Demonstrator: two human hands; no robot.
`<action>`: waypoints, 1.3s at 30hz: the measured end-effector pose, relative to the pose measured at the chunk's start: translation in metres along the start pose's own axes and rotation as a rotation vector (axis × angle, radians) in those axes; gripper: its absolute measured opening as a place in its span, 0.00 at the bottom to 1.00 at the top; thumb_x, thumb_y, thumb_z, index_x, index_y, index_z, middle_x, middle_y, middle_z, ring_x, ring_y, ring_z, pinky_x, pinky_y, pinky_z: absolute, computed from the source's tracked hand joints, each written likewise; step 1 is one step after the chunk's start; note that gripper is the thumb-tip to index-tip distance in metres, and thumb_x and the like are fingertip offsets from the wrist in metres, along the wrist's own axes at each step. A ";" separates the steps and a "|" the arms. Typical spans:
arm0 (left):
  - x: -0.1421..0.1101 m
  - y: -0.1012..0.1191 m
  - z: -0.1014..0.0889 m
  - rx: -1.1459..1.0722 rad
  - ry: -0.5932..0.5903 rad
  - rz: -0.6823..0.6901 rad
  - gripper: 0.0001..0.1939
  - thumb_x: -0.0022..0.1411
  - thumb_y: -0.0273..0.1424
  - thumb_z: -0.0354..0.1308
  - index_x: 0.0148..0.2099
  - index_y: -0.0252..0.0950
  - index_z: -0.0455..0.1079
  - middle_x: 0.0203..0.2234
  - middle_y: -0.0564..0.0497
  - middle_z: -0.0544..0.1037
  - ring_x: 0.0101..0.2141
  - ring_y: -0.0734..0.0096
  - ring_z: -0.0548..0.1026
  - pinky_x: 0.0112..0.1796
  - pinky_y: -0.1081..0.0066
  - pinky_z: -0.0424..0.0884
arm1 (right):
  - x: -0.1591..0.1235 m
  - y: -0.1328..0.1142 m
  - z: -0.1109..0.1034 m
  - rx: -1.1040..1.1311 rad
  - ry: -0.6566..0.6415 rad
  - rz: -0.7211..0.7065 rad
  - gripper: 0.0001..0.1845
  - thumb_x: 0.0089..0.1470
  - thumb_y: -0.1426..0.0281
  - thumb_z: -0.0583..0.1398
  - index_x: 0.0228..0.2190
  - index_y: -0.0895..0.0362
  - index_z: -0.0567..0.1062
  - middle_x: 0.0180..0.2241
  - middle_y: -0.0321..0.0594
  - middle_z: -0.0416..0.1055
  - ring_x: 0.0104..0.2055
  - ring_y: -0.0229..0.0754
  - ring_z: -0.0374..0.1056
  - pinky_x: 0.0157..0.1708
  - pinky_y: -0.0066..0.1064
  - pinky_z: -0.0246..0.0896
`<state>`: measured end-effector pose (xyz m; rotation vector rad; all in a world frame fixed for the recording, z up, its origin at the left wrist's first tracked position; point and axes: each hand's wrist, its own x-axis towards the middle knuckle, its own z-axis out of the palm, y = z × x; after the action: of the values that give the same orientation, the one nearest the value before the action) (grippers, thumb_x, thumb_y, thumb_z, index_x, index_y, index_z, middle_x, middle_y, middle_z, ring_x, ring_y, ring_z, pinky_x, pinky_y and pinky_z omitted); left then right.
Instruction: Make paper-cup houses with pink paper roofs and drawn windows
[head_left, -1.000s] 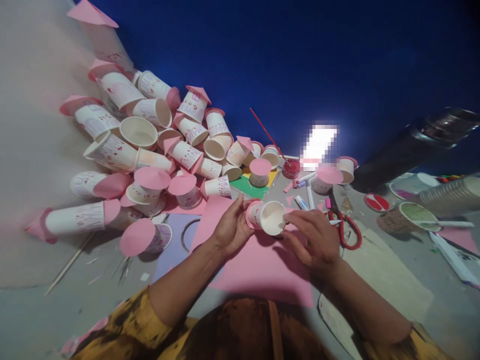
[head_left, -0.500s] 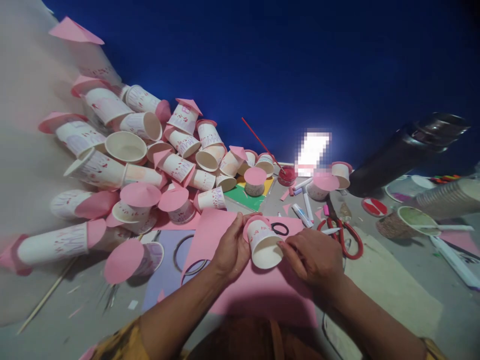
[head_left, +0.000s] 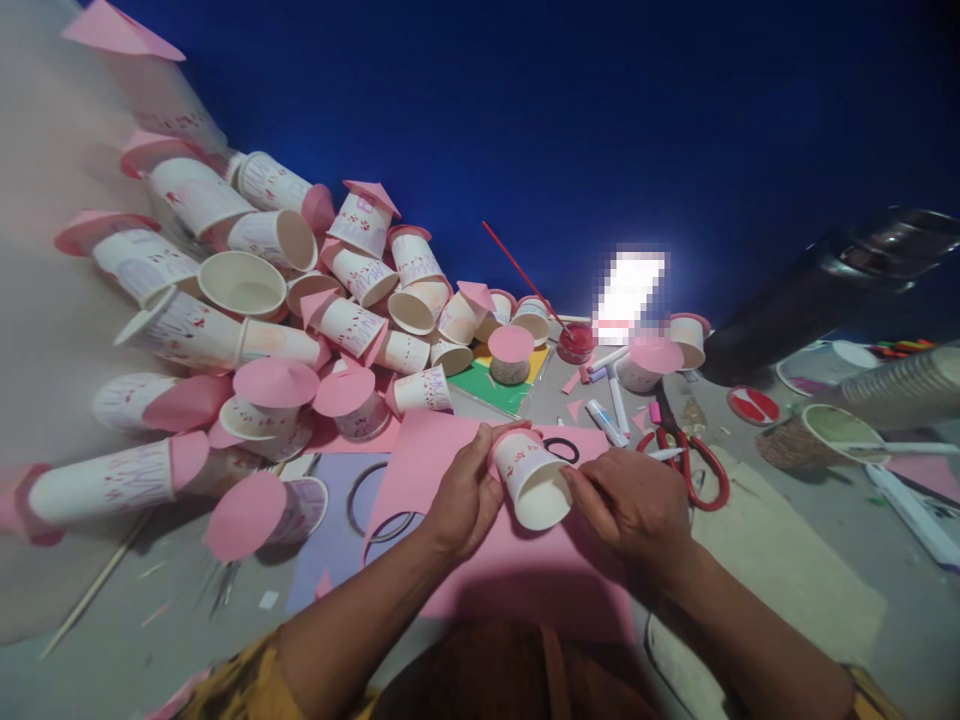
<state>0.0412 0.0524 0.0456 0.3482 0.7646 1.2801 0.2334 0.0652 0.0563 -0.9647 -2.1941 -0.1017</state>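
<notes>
A white paper cup [head_left: 525,462] with small red marks lies tilted in my left hand [head_left: 471,495], its open mouth facing down toward me. My left fingers and thumb wrap round its closed end, where a pink paper piece [head_left: 496,448] shows. At the rim, the closed fingertips of my right hand [head_left: 637,505] pinch the cup's edge. A pink paper sheet [head_left: 517,580] lies beneath both hands. Beside the cup is a black ring [head_left: 562,449]. Red-handled scissors [head_left: 709,475] lie just beyond my right hand, with a white pointed thing [head_left: 666,454] partly hidden behind it.
Several decorated cups with pink cone tops [head_left: 349,330] crowd the left. Lilac paper [head_left: 322,540] holds a grey ring [head_left: 360,500]. A red paint jar [head_left: 576,345] with a stick, markers [head_left: 606,423], a dark flask [head_left: 795,290] and a speckled cup [head_left: 787,447] stand behind and right.
The view has shifted slightly. The cup has tilted a little in my left hand, its mouth moving slightly up; my right fingertips stay at its rim.
</notes>
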 end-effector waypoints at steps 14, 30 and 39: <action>-0.002 -0.001 0.000 -0.004 -0.015 -0.006 0.25 0.65 0.47 0.64 0.49 0.28 0.80 0.42 0.38 0.84 0.49 0.56 0.79 0.56 0.63 0.70 | 0.000 0.004 0.002 -0.090 0.018 -0.032 0.21 0.67 0.70 0.59 0.21 0.55 0.71 0.18 0.35 0.67 0.22 0.39 0.62 0.27 0.36 0.49; 0.002 0.005 -0.005 -0.093 0.006 -0.184 0.23 0.72 0.44 0.55 0.47 0.26 0.78 0.37 0.39 0.84 0.40 0.59 0.82 0.45 0.64 0.77 | -0.004 0.006 0.008 0.030 -0.009 0.113 0.21 0.68 0.64 0.58 0.23 0.56 0.74 0.19 0.36 0.71 0.22 0.39 0.65 0.26 0.34 0.51; 0.004 0.007 -0.003 -0.148 -0.007 -0.235 0.27 0.76 0.43 0.46 0.44 0.26 0.78 0.38 0.37 0.84 0.42 0.57 0.82 0.50 0.62 0.75 | -0.001 0.007 0.008 0.193 -0.103 -0.021 0.48 0.59 0.41 0.59 0.66 0.62 0.59 0.59 0.63 0.69 0.59 0.64 0.66 0.58 0.59 0.61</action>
<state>0.0347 0.0575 0.0471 0.1384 0.6790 1.1051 0.2335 0.0718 0.0478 -0.8552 -2.2599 0.1501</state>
